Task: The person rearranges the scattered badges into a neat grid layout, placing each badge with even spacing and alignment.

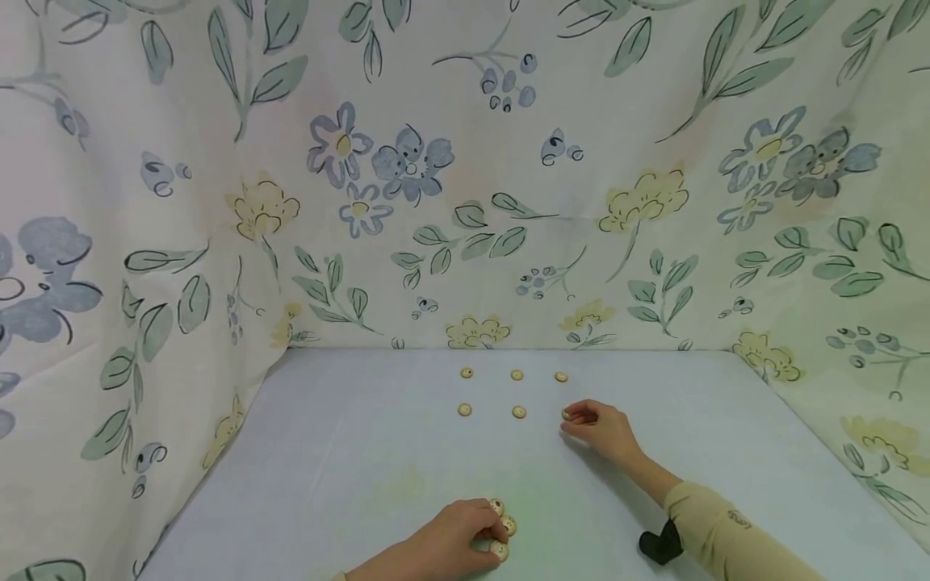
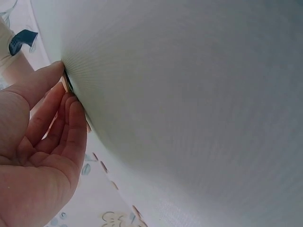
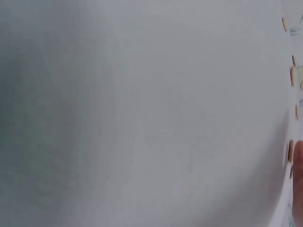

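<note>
In the head view, my right hand (image 1: 599, 429) pinches a small round wooden button (image 1: 565, 414) at the right end of the front row. The right wrist view catches only a strip of that hand (image 3: 298, 184) at its edge. Nearer the front, my left hand (image 1: 458, 537) has thumb and fingers curled about a pale wooden button (image 1: 498, 550). Two more buttons, one farther back (image 1: 496, 507) and one in between (image 1: 508, 526), lie against its fingertips. From the left wrist, the hand (image 2: 47, 132) shows a thin disc edge (image 2: 69, 84) between thumb and fingers.
Three buttons form a back row: left (image 1: 467, 373), middle (image 1: 517, 374) and right (image 1: 561, 377). Two others (image 1: 465, 410) (image 1: 519, 411) lie before them on the white table (image 1: 349, 452). Floral cloth (image 1: 479, 274) hangs behind and at both sides. A black strap piece (image 1: 661, 544) juts from the right sleeve.
</note>
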Available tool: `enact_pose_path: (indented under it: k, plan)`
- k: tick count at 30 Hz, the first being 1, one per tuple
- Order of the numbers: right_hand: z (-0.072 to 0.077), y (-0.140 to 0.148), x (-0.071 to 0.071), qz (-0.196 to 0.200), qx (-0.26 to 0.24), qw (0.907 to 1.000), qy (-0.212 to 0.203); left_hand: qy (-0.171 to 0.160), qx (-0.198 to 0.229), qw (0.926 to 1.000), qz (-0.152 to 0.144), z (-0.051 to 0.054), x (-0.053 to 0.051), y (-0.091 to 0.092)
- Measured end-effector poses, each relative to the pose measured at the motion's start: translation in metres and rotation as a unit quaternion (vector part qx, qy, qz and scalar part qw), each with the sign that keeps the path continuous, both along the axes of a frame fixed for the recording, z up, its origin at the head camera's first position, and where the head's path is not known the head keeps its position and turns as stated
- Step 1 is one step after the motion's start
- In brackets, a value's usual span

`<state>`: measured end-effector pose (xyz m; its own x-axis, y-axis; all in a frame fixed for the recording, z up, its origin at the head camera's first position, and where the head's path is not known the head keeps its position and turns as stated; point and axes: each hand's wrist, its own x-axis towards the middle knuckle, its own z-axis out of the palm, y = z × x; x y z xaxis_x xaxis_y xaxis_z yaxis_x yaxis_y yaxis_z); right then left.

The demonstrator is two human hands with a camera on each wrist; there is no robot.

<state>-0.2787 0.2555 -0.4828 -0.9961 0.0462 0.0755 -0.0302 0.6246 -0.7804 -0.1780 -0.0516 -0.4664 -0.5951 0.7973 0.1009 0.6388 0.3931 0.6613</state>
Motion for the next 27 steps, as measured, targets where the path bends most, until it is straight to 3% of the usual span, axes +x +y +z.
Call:
enact_pose_path:
  k: [13, 27]
  plan:
    - [-0.001, -0.024, 0.02, 0.037, -0.035, 0.9987, -0.002, -0.004, -0.015, 0.9999, 0.005, 0.003, 0.001, 0.001]
    - [-0.002, -0.039, 0.041, 0.105, -0.062, 0.9925, 0.008, 0.014, -0.01, 0.9998, -0.001, 0.002, 0.001, 0.001]
